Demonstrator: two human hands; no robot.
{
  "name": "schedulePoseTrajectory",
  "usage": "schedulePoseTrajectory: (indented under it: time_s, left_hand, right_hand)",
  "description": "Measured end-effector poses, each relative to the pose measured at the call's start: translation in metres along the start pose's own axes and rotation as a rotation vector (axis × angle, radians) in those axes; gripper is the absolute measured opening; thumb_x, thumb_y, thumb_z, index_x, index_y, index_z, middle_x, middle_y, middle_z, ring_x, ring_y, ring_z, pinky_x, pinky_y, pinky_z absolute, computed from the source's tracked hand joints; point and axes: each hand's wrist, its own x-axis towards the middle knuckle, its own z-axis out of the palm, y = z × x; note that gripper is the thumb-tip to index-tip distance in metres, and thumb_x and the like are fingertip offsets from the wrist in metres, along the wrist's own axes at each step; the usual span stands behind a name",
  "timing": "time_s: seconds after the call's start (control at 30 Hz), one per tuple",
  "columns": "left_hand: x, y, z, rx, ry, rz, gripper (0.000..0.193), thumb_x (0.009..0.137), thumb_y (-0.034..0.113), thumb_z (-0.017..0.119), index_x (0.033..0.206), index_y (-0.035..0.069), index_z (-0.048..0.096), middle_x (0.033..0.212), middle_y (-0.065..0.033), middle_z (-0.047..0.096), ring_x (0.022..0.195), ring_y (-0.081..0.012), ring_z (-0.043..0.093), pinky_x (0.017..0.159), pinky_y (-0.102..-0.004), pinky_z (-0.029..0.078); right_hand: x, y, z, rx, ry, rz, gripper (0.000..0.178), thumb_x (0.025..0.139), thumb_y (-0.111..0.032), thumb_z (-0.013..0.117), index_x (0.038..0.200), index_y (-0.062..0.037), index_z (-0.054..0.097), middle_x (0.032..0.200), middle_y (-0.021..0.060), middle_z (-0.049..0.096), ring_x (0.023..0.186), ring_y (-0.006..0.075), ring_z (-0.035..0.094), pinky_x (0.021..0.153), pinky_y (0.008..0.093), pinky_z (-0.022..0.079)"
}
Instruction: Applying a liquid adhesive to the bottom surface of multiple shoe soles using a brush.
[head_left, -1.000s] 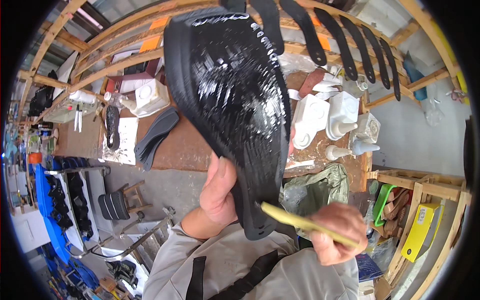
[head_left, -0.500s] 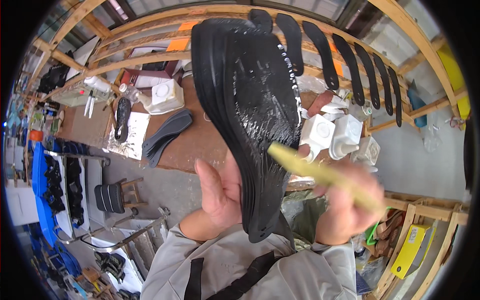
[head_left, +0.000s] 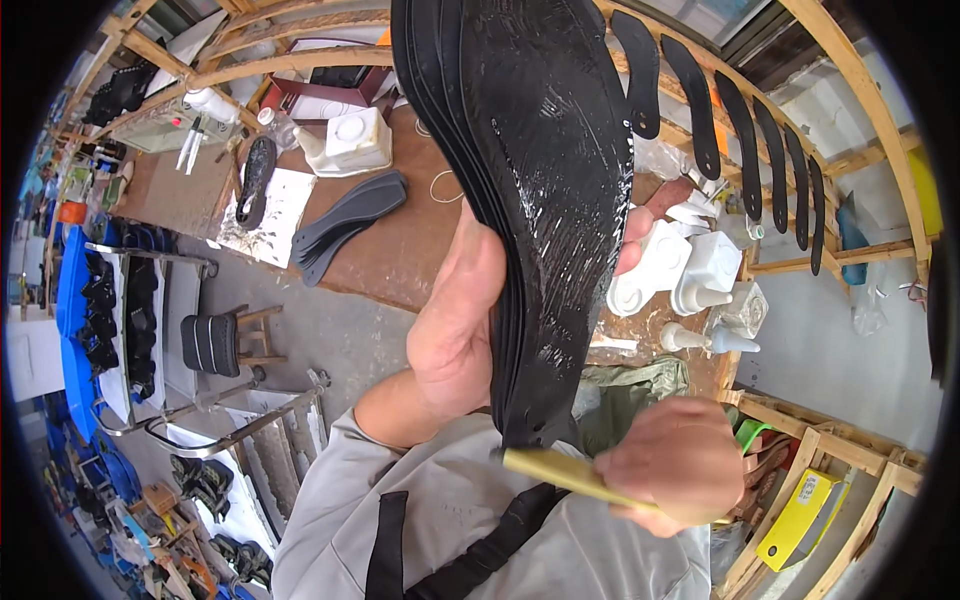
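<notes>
My left hand (head_left: 460,310) is wrapped round a thick stack of black shoe soles (head_left: 560,190), holding it up in front of me with the fingertips showing at the right edge. The top sole is coated with something wet and shiny, and white streaks run along its edge and middle. In my right hand (head_left: 680,465), closed and slightly blurred, is a flat yellow brush (head_left: 570,476). Its dark tip is at the narrow lower end of the stack; whether it touches the sole I cannot tell.
On the brown workbench (head_left: 390,255) lie another fanned stack of soles (head_left: 350,220), a single sole on white paper, and white plastic bottles (head_left: 712,270). Several soles (head_left: 740,140) hang along a wooden rack. A stool (head_left: 212,342) and metal trolley stand left; a yellow box (head_left: 800,520) is at right.
The brush has moved down from the middle of the top sole to its lower end. The stack has shifted up and slightly right, and my left fingers now wrap round it.
</notes>
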Motion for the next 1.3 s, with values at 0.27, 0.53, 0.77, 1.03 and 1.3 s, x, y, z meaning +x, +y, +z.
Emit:
schedulePoseTrajectory:
  time_s: [0.27, 0.53, 0.77, 1.03, 1.3]
  left_hand:
    - [-0.009, 0.006, 0.01, 0.043, 0.101, -0.009, 0.054, 0.098, 0.033, 0.042, 0.139, 0.002, 0.023, 0.131, -0.0229, 0.046, 0.12, -0.0309, 0.051, 0.105, -0.043, 0.039]
    - [-0.013, 0.013, 0.017, 0.095, 0.193, 0.045, 0.063, 0.099, 0.039, 0.03, 0.138, -0.012, 0.026, 0.133, -0.0372, 0.037, 0.127, -0.044, 0.04, 0.11, -0.0491, 0.034]
    - [-0.01, 0.015, 0.011, 0.093, 0.112, 0.166, 0.057, 0.101, 0.032, 0.028, 0.136, -0.012, 0.027, 0.132, -0.039, 0.038, 0.122, -0.0451, 0.045, 0.108, -0.0493, 0.037]
    - [-0.003, 0.016, 0.022, 0.096, 0.172, 0.205, 0.052, 0.101, 0.026, 0.03, 0.135, -0.014, 0.029, 0.128, -0.0427, 0.037, 0.121, -0.0477, 0.045, 0.104, -0.0495, 0.042]
    - [0.005, 0.013, 0.017, -0.146, 0.095, 0.135, 0.052, 0.101, 0.024, 0.03, 0.132, -0.017, 0.03, 0.127, -0.0455, 0.036, 0.123, -0.0506, 0.041, 0.106, -0.0536, 0.039]
  right_hand:
    - [0.028, -0.002, -0.005, -0.053, 0.388, 0.534, 0.019, 0.086, -0.013, 0.065, 0.09, 0.0058, 0.063, 0.068, 0.0121, 0.065, 0.052, 0.0125, 0.059, 0.046, 0.0247, 0.046]
    - [0.013, -0.003, -0.001, -0.002, 0.024, 0.221, 0.018, 0.075, -0.005, 0.071, 0.088, 0.0058, 0.066, 0.071, 0.0147, 0.067, 0.055, 0.0208, 0.065, 0.05, 0.0296, 0.052]
    - [0.004, -0.021, 0.004, 0.01, -0.205, -0.182, 0.008, 0.077, -0.006, 0.065, 0.08, 0.0014, 0.069, 0.066, 0.0129, 0.067, 0.044, 0.0138, 0.058, 0.037, 0.0252, 0.043]
    - [0.002, -0.028, -0.011, 0.006, -0.4, -0.275, 0.019, 0.073, -0.01, 0.069, 0.088, 0.0018, 0.069, 0.078, 0.0131, 0.068, 0.047, 0.012, 0.053, 0.042, 0.0215, 0.038]
    - [-0.004, -0.03, -0.036, -0.038, -0.482, -0.248, 0.016, 0.076, -0.013, 0.072, 0.088, -0.0031, 0.069, 0.079, 0.0094, 0.069, 0.051, 0.0117, 0.057, 0.045, 0.0217, 0.042]
